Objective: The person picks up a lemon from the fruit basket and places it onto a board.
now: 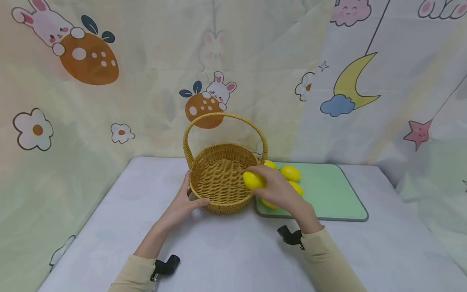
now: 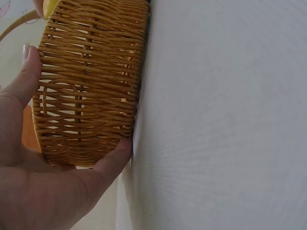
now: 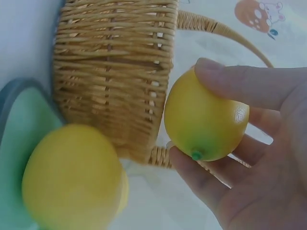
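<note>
A round wicker basket (image 1: 223, 209) with a tall arched handle stands on the table, and its woven floor shows bare. My left hand (image 1: 184, 202) holds the basket's near left side. In the left wrist view one digit of that hand (image 2: 57, 196) lies at the rim and another low on the woven wall (image 2: 91, 96). Between the thumb and fingers of my right hand (image 1: 279, 186) is a yellow lemon (image 3: 206, 117) with a green tip, held at the basket's right rim. Several more lemons (image 1: 290, 173) lie just right of the basket, partly hidden behind that hand.
A green cutting board (image 1: 328, 194) with a grey edge lies right of the basket, under the loose lemons. The white tabletop (image 1: 226, 251) stretches in front. A cartoon-printed cloth (image 1: 153, 81) hangs behind the table.
</note>
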`<action>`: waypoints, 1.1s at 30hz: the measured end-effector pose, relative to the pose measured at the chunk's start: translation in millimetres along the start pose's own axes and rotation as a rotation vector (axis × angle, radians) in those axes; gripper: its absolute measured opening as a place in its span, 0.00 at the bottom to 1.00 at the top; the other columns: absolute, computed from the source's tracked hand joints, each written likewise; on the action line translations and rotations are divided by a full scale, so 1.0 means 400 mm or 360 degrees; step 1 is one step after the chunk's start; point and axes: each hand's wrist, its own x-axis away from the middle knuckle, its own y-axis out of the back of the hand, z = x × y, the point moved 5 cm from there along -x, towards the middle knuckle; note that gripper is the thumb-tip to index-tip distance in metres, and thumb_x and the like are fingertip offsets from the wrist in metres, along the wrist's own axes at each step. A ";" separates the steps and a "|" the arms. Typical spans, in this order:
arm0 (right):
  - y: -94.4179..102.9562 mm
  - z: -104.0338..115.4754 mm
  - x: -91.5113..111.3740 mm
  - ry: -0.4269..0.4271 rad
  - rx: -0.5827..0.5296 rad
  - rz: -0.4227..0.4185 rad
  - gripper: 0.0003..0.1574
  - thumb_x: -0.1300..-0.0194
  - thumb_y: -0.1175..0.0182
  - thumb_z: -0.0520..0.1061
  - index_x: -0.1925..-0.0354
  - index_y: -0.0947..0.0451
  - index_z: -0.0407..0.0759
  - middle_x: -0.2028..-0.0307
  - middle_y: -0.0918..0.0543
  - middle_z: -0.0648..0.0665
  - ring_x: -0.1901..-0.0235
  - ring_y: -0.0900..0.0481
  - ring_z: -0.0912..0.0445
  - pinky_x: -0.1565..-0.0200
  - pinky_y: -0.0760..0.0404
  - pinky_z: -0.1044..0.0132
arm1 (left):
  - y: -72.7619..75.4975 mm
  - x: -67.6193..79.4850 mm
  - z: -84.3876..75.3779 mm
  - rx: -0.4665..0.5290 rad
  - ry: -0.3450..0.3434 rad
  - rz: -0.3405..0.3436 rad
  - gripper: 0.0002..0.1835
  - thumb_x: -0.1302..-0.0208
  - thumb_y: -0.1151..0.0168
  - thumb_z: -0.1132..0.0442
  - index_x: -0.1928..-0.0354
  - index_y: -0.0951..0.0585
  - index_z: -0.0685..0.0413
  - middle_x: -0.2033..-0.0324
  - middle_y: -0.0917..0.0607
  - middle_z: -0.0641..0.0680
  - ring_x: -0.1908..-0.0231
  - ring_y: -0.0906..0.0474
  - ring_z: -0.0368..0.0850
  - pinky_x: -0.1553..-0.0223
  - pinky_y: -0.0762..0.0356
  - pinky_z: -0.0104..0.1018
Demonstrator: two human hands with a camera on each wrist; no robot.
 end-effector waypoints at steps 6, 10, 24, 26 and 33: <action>0.029 -0.024 0.035 -0.0001 0.0051 -0.0046 0.39 0.46 0.28 0.40 0.36 0.25 0.54 0.39 0.20 0.51 0.42 0.23 0.50 0.42 0.23 0.48 | 0.001 -0.001 -0.005 -0.0011 0.0002 0.0000 0.64 0.41 0.29 0.46 0.27 0.76 0.19 0.21 0.69 0.44 0.21 0.72 0.53 0.27 0.68 0.70; 0.046 -0.040 0.049 0.0012 0.0087 -0.0016 0.39 0.47 0.27 0.39 0.36 0.25 0.53 0.41 0.19 0.50 0.47 0.22 0.50 0.45 0.20 0.49 | 0.001 0.000 -0.007 -0.0009 0.0002 -0.0002 0.64 0.41 0.29 0.46 0.27 0.75 0.20 0.21 0.69 0.44 0.21 0.70 0.54 0.27 0.67 0.70; 0.108 -0.092 0.120 -0.0012 0.0375 0.0069 0.32 0.48 0.31 0.35 0.42 0.21 0.41 0.44 0.19 0.39 0.47 0.22 0.44 0.43 0.22 0.43 | 0.001 -0.002 -0.003 -0.0015 0.0045 -0.0004 0.64 0.41 0.29 0.45 0.27 0.76 0.18 0.21 0.68 0.45 0.21 0.70 0.56 0.28 0.66 0.71; 0.109 -0.098 0.128 -0.0001 0.0405 0.0082 0.31 0.48 0.31 0.34 0.44 0.21 0.40 0.45 0.19 0.39 0.50 0.21 0.45 0.45 0.22 0.43 | 0.002 -0.003 -0.003 -0.0011 0.0045 -0.0006 0.64 0.41 0.29 0.45 0.27 0.76 0.18 0.21 0.68 0.45 0.21 0.69 0.57 0.28 0.65 0.71; 0.104 -0.129 0.148 -0.0104 0.0478 0.0192 0.31 0.49 0.34 0.30 0.44 0.20 0.40 0.47 0.19 0.39 0.51 0.21 0.46 0.46 0.20 0.45 | -0.001 -0.004 0.003 -0.0020 0.0053 0.0002 0.65 0.41 0.29 0.45 0.27 0.76 0.18 0.21 0.68 0.45 0.21 0.69 0.57 0.28 0.65 0.71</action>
